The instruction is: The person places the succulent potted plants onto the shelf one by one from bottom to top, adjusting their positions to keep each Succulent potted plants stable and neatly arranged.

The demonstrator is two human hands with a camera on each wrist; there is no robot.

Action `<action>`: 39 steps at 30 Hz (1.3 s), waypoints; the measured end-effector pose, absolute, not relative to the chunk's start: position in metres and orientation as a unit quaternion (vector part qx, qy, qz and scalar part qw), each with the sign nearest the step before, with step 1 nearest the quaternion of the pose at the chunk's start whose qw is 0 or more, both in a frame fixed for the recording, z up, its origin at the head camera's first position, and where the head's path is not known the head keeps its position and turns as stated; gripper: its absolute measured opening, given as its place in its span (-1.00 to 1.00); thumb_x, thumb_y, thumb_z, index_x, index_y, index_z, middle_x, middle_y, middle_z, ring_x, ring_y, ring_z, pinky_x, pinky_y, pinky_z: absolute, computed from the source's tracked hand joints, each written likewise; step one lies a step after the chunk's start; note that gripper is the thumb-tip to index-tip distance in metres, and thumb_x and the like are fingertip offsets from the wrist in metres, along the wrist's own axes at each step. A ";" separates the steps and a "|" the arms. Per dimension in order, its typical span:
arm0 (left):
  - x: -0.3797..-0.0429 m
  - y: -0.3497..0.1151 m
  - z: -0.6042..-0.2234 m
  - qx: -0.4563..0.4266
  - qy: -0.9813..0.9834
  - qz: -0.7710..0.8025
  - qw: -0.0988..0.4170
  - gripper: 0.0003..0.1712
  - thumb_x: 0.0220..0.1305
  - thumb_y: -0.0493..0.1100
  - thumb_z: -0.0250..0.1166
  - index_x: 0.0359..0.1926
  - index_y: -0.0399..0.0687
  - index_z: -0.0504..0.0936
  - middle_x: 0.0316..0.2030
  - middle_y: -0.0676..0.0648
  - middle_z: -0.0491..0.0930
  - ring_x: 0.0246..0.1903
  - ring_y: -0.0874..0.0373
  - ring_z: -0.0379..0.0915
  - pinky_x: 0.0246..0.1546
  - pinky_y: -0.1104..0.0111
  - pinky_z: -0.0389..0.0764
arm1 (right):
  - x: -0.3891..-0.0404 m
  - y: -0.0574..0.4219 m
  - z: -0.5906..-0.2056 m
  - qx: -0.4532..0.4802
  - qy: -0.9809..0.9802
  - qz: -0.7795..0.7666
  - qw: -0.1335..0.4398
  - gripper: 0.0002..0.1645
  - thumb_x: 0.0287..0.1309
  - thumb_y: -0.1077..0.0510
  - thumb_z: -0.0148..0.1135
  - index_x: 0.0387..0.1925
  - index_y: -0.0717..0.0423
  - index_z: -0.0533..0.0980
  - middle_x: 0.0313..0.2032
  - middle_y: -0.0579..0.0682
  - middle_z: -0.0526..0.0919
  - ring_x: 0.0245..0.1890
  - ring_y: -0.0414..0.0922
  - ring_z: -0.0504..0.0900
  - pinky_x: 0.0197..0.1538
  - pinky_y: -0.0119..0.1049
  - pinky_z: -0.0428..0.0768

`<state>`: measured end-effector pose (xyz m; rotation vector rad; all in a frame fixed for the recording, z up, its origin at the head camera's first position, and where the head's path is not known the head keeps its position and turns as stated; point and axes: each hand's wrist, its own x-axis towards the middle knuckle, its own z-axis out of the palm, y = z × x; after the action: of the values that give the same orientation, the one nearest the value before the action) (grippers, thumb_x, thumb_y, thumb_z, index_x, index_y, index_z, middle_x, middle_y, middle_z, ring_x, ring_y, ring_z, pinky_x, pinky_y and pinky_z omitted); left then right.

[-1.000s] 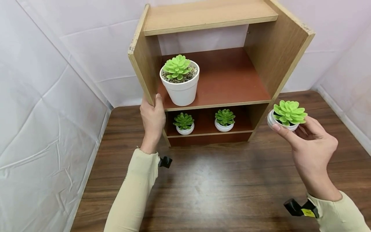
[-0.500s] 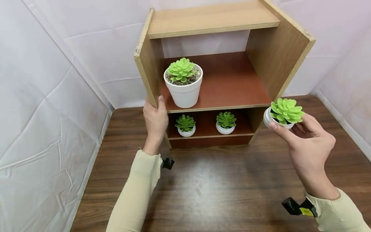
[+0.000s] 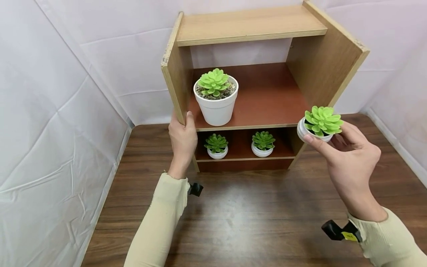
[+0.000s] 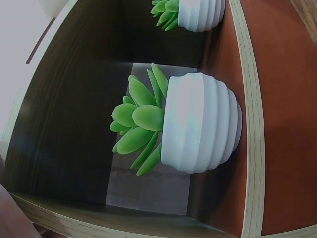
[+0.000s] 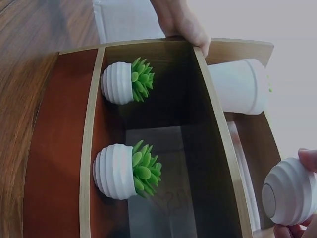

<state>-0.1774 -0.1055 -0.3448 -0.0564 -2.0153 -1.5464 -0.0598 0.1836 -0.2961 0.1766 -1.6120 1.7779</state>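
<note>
My right hand (image 3: 353,159) holds a small potted succulent (image 3: 323,121), its ribbed white pot pinched between thumb and fingers. It is in front of the right side panel of a wooden shelf unit (image 3: 251,27); in the right wrist view the pot's round base (image 5: 269,200) shows. With my left hand (image 3: 183,141) I grip the front edge of the unit's left panel, thumb on the inner side. A larger succulent in a smooth white pot (image 3: 217,109) stands on the upper shelf's left. Below, two small potted succulents, one left (image 3: 217,146) and one right (image 3: 263,144), stand on the lower shelf.
The unit stands on a dark wood-grain table (image 3: 233,211). White sheeting (image 3: 60,129) hangs to the left, behind and to the right. A black wrist camera (image 3: 333,230) is strapped to my right sleeve, another (image 3: 195,189) to the left.
My right hand has moved left and slightly up with the small succulent, nearer the unit. The head view has shifted, so the unit appears further right and lower. My left hand keeps its grip.
</note>
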 end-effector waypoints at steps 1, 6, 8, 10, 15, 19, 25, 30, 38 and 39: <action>-0.177 -0.105 -0.345 -0.022 -0.758 -0.581 0.296 -0.73 0.41 -0.20 0.07 -0.04 -0.33 0.52 -0.57 -0.10 0.38 -0.61 0.08 0.22 -0.53 0.23 0.30 | -0.061 0.183 -0.296 0.067 -0.624 0.691 0.357 -0.45 -0.28 0.64 0.45 -0.09 0.53 0.60 -0.07 0.33 0.63 -0.06 0.00 0.62 0.10 -0.29 0.50; -0.178 -0.105 -0.343 -0.022 -0.759 -0.577 0.300 -0.75 0.40 -0.20 0.08 -0.07 -0.32 0.52 -0.55 -0.09 0.41 -0.60 0.08 0.24 -0.50 0.23 0.32 | -0.065 0.181 -0.295 0.052 -0.633 0.690 0.348 -0.46 -0.28 0.60 0.48 -0.09 0.50 0.61 -0.08 0.28 0.63 -0.08 -0.02 0.61 0.09 -0.33 0.51; -0.178 -0.105 -0.343 -0.023 -0.760 -0.576 0.302 -0.77 0.40 -0.20 0.08 -0.09 -0.30 0.52 -0.57 -0.08 0.39 -0.61 0.08 0.24 -0.52 0.23 0.31 | -0.067 0.181 -0.294 0.050 -0.639 0.685 0.347 -0.46 -0.27 0.59 0.48 -0.09 0.48 0.62 -0.08 0.28 0.63 -0.08 -0.02 0.61 0.09 -0.33 0.51; -0.178 -0.106 -0.343 -0.023 -0.761 -0.574 0.302 -0.78 0.40 -0.20 0.07 -0.12 -0.29 0.51 -0.60 -0.07 0.36 -0.62 0.08 0.23 -0.54 0.23 0.31 | -0.069 0.180 -0.294 0.050 -0.643 0.681 0.347 -0.46 -0.27 0.58 0.48 -0.09 0.46 0.62 -0.08 0.27 0.62 -0.08 -0.03 0.61 0.09 -0.33 0.50; -0.178 -0.106 -0.343 -0.020 -0.765 -0.570 0.299 -0.75 0.40 -0.21 0.08 -0.04 -0.31 0.53 -0.43 -0.20 0.56 -0.46 0.03 0.44 -0.38 0.16 0.46 | -0.074 0.173 -0.291 0.042 -0.671 0.655 0.345 -0.46 -0.24 0.54 0.51 -0.07 0.40 0.64 -0.12 0.22 0.62 -0.08 -0.05 0.62 0.09 -0.33 0.51; -0.178 -0.107 -0.344 -0.017 -0.766 -0.569 0.299 -0.69 0.40 -0.22 0.08 0.05 -0.31 0.54 -0.18 -0.28 0.63 -0.28 -0.01 0.51 -0.19 0.10 0.50 | -0.081 0.167 -0.288 0.037 -0.693 0.633 0.342 -0.47 -0.21 0.50 0.52 -0.06 0.35 0.66 -0.09 0.20 0.62 -0.07 -0.07 0.63 0.07 -0.33 0.52; -0.178 -0.106 -0.345 -0.019 -0.766 -0.570 0.297 -0.70 0.39 -0.21 0.09 0.03 -0.32 0.53 -0.28 -0.26 0.62 -0.37 -0.01 0.47 -0.27 0.11 0.49 | -0.091 0.163 -0.287 0.032 -0.716 0.611 0.336 -0.49 -0.19 0.47 0.53 -0.06 0.32 0.66 -0.09 0.14 0.61 -0.09 -0.09 0.62 0.01 -0.39 0.54; -0.177 -0.106 -0.344 -0.021 -0.766 -0.570 0.296 -0.70 0.39 -0.21 0.08 0.01 -0.32 0.54 -0.33 -0.24 0.60 -0.45 -0.01 0.41 -0.33 0.13 0.46 | -0.096 0.158 -0.286 0.027 -0.744 0.583 0.325 -0.47 -0.14 0.41 0.54 -0.02 0.28 0.65 -0.09 0.07 0.61 -0.07 -0.12 0.61 0.00 -0.40 0.54; -0.177 -0.107 -0.345 -0.021 -0.766 -0.568 0.300 -0.71 0.39 -0.22 0.08 0.00 -0.33 0.54 -0.32 -0.26 0.61 -0.44 -0.02 0.41 -0.33 0.13 0.46 | -0.102 0.152 -0.283 0.031 -0.747 0.584 0.317 -0.48 -0.13 0.35 0.55 -0.02 0.31 0.65 -0.08 0.08 0.62 -0.03 -0.12 0.59 0.07 -0.35 0.52; -0.177 -0.107 -0.346 -0.020 -0.765 -0.568 0.301 -0.71 0.39 -0.22 0.08 0.00 -0.33 0.54 -0.32 -0.26 0.61 -0.43 -0.02 0.41 -0.32 0.12 0.46 | -0.103 0.151 -0.282 0.030 -0.749 0.583 0.314 -0.47 -0.12 0.34 0.55 -0.01 0.30 0.65 -0.07 0.08 0.62 -0.02 -0.13 0.58 0.08 -0.35 0.51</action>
<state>-0.1773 -0.1073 -0.3455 -0.0541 -2.0307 -1.5077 -0.1032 0.1510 -0.2820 0.0794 -1.9741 1.5359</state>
